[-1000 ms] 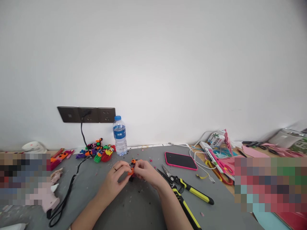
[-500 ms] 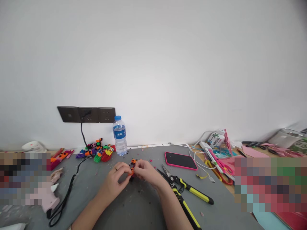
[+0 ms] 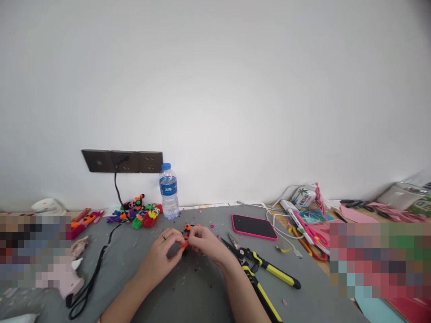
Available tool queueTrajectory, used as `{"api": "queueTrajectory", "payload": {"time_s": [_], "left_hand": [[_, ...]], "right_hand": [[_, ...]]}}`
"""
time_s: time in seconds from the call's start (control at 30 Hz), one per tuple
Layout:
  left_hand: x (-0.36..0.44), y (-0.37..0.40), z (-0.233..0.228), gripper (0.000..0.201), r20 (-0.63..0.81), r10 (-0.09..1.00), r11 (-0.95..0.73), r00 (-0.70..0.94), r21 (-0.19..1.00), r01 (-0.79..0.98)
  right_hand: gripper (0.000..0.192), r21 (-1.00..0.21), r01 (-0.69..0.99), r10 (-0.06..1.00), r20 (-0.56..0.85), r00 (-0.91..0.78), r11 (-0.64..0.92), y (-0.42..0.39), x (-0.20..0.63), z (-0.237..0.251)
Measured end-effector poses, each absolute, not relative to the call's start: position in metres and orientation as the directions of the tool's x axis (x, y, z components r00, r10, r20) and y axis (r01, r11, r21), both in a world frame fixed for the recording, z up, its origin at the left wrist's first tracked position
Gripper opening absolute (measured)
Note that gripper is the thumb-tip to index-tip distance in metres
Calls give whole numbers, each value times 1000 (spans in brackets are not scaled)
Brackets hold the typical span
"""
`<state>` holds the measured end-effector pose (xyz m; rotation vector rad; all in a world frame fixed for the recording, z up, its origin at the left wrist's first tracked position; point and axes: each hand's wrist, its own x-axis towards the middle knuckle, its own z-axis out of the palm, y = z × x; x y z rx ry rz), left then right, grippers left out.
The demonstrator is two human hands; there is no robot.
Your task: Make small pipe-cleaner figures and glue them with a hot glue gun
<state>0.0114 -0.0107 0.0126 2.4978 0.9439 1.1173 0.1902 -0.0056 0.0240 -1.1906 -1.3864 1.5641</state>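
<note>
Left hand (image 3: 164,248) and right hand (image 3: 206,242) close together, fingers pinched, forearms angled inward

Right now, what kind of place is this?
Probably a craft table. Both hands, left hand and right hand, pinch a small orange and black fuzzy toy; finished fuzzy toys, pliers and coloured paper lie around.

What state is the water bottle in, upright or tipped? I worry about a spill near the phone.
Upright: the water bottle stands on its base by the wall, blue cap on top, well apart from the phone.
</note>
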Motion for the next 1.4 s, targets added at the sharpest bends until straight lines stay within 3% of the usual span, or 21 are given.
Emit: {"api": "queueTrajectory", "payload": {"time_s": [0.7,1.4], "left_hand": [[11,-11,18,19,660,562,-820,498,366,439],[9,-10,15,19,672,591,-791,447,374,484]], "right_hand": [[10,-984,62,933,-177,-313,-166,-7,191,26],[12,-989,29,920,-145,-365,-144,-8,192,29]]}}
